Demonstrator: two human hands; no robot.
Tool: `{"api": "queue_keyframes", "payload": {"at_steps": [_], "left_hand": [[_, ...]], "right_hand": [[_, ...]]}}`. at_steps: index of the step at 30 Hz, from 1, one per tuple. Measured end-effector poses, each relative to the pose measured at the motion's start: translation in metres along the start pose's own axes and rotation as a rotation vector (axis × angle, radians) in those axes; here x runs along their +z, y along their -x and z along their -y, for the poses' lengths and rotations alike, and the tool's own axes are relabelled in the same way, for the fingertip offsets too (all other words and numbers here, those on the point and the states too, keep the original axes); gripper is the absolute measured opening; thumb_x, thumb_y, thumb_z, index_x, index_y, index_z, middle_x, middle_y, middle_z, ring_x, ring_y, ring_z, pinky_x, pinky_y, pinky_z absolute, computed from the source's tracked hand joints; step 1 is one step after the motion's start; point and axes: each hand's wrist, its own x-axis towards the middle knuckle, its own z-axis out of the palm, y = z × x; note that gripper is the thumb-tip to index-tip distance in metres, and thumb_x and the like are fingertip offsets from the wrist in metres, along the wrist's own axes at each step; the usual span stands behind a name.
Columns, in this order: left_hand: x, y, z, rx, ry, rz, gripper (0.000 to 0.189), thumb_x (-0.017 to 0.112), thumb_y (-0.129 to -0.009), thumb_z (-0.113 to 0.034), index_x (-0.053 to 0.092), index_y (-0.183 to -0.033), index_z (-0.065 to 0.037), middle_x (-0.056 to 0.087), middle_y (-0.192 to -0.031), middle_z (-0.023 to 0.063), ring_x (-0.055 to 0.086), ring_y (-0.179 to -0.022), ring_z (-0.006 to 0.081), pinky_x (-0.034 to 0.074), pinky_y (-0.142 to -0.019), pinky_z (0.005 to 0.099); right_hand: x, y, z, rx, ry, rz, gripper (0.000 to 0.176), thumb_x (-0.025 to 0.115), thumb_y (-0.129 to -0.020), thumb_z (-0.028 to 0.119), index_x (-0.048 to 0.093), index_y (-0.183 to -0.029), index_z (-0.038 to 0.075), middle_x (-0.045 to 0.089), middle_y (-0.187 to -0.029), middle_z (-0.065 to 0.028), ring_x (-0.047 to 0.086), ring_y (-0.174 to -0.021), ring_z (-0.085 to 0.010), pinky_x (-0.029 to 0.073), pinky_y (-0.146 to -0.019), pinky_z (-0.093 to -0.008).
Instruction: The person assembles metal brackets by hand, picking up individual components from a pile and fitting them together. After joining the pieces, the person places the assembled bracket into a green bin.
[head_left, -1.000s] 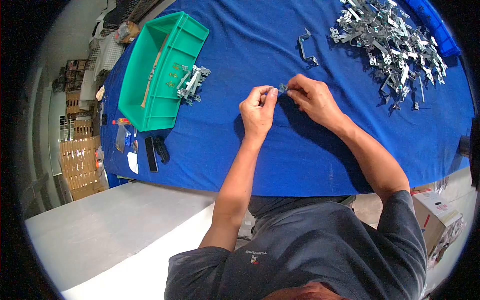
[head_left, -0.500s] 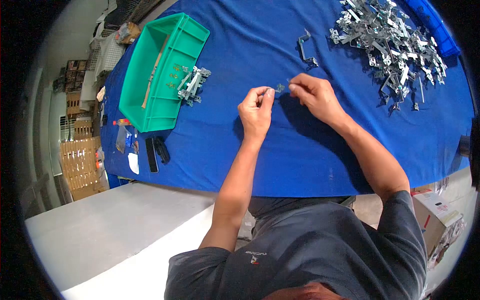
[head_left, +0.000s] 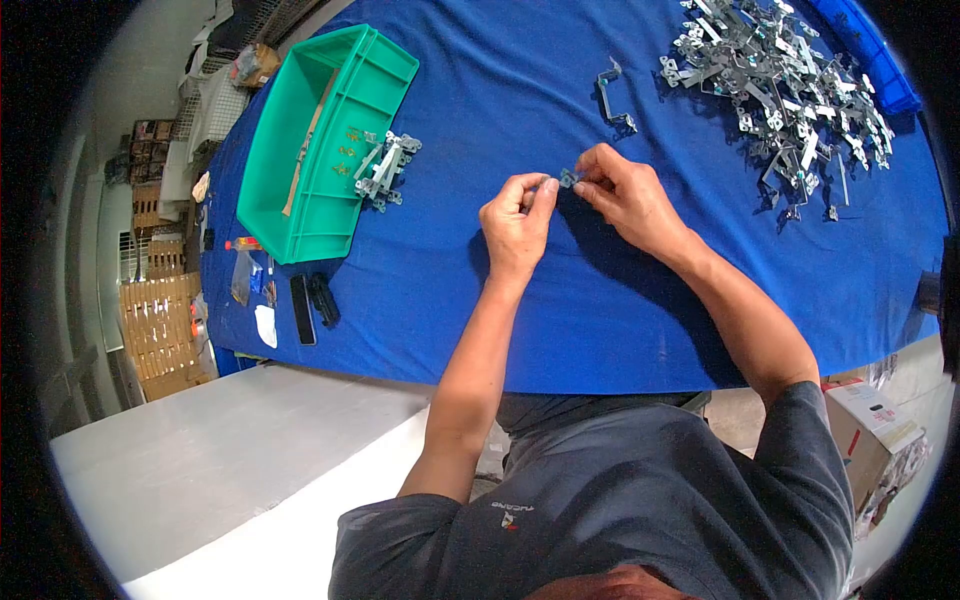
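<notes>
Above the middle of the blue cloth, a small metal bracket (head_left: 567,178) shows between my two hands, its ends partly hidden by fingers. My left hand (head_left: 517,226) is closed, thumb and forefinger pinching the bracket's left side. My right hand (head_left: 632,200) is closed too, with its fingertips pinching the other side. Beyond my right hand, a single bent metal bracket (head_left: 605,95) lies alone on the cloth. To the left, a small stack of metal brackets (head_left: 382,172) rests against the green bin.
A green plastic bin (head_left: 390,68) lies at the left with small brass-coloured parts by it. A heap of metal brackets (head_left: 790,100) covers the far right, near a blue bin (head_left: 870,55). A phone (head_left: 303,310) lies on the blue tablecloth (head_left: 620,320) at front left.
My right hand has come slightly down, its fingertips now at the bracket between my hands. My left hand has shifted a little to the right.
</notes>
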Motion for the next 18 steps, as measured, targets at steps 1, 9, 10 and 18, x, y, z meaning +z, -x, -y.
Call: {"api": "queue_keyframes", "payload": {"at_steps": [1,9,10,18], "left_hand": [[0.0,0.0,0.0,0.001,-0.018,0.008,0.015,0.074,-0.096,-0.015,0.074,-0.099,-0.001,0.063,-0.069,-0.0038,0.048,-0.061,-0.0002,0.037,-0.052,0.0196],[0.001,0.001,-0.012,0.145,-0.12,0.031,0.014,0.074,-0.095,-0.013,0.075,-0.102,-0.001,0.061,-0.07,-0.0064,0.046,-0.063,-0.0005,0.037,-0.054,0.0208],[0.0,0.001,-0.013,0.152,-0.134,0.042,0.014,0.074,-0.095,-0.013,0.075,-0.101,-0.001,0.061,-0.07,-0.0063,0.046,-0.063,-0.0006,0.037,-0.054,0.0209],[-0.002,-0.001,-0.006,-0.067,0.137,-0.014,0.017,0.072,-0.098,-0.018,0.07,-0.102,-0.001,0.06,-0.066,-0.003,0.051,-0.055,0.0019,0.038,-0.048,0.0202]], "right_hand": [[0.0,0.0,0.001,-0.009,-0.019,0.003,0.016,0.069,-0.093,0.013,0.069,-0.1,-0.001,0.069,-0.084,-0.0176,0.07,-0.075,-0.0293,0.053,-0.066,-0.0425],[0.002,-0.003,-0.011,-0.324,0.134,-0.076,0.016,0.067,-0.095,0.013,0.069,-0.105,0.0,0.068,-0.089,-0.0157,0.067,-0.076,-0.0231,0.052,-0.067,-0.0384],[0.003,-0.003,-0.011,-0.285,0.08,-0.112,0.015,0.067,-0.095,0.013,0.07,-0.103,0.0,0.068,-0.088,-0.015,0.067,-0.074,-0.0233,0.052,-0.066,-0.0386],[0.002,0.0,-0.008,-0.099,0.098,0.027,0.017,0.066,-0.096,0.016,0.071,-0.101,0.001,0.071,-0.08,-0.018,0.069,-0.066,-0.035,0.052,-0.061,-0.0429]]}}
